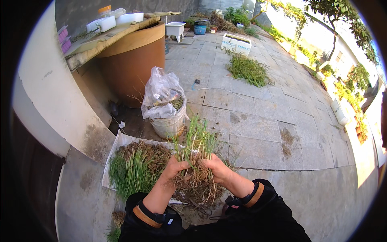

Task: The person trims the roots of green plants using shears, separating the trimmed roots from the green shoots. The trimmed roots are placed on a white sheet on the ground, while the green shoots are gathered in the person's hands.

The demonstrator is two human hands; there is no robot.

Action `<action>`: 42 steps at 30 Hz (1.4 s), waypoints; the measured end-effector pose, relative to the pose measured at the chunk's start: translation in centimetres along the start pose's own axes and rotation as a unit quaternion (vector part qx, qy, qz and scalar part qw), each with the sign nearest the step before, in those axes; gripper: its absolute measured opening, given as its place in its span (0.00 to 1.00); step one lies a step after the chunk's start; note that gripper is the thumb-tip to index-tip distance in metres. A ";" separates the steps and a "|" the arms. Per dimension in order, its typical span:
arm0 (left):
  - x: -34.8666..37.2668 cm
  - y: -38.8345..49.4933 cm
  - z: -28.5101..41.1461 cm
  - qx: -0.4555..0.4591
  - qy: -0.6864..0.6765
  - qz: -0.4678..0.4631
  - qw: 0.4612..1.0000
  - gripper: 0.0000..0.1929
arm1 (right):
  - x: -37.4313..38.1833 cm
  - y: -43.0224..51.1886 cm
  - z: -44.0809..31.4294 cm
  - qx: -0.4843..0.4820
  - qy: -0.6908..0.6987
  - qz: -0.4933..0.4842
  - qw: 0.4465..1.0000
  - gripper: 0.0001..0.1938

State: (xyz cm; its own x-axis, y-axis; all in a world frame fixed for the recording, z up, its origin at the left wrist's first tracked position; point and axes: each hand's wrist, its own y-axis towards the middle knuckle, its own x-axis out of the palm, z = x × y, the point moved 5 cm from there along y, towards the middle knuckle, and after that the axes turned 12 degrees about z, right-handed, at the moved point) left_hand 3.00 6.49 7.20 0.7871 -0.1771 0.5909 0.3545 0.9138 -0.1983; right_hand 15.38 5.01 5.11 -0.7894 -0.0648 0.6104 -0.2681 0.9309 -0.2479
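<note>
Both of my hands grip one clump of green-topped plants with roots [198, 154], its leaves pointing away from me and its brown roots hanging towards me. My left hand [176, 168] holds the left side, thumb across the front. On the right side, my right hand [220, 170] presses in with its thumb near the roots. Below lies a heap of dry roots and stems [201, 193]. To the left, a pile of long green grass-like plants [133, 166] rests on a white sheet [110, 169]. The fingers behind the clump are hidden.
A white bucket [169, 127] with a plastic bag and plant waste stands just ahead. Behind it is a large brown vat [133, 63] under a stone slab [90, 50]. Cut greenery [249, 71] and a white foam box [235, 45] lie farther off on the paving.
</note>
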 end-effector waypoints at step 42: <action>-1.7 3.1 -2.8 0.029 0.204 -0.005 0.979 0.22 | -3.3 1.9 -0.5 -0.022 -0.245 0.011 0.969 0.13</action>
State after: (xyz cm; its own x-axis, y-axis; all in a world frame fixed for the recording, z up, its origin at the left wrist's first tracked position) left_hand 4.20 8.61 3.37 0.9239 -0.3061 0.2294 0.3430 0.9285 -0.1421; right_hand 17.76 7.15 2.98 -0.9651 -0.1973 0.1720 -0.2325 0.9479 -0.2176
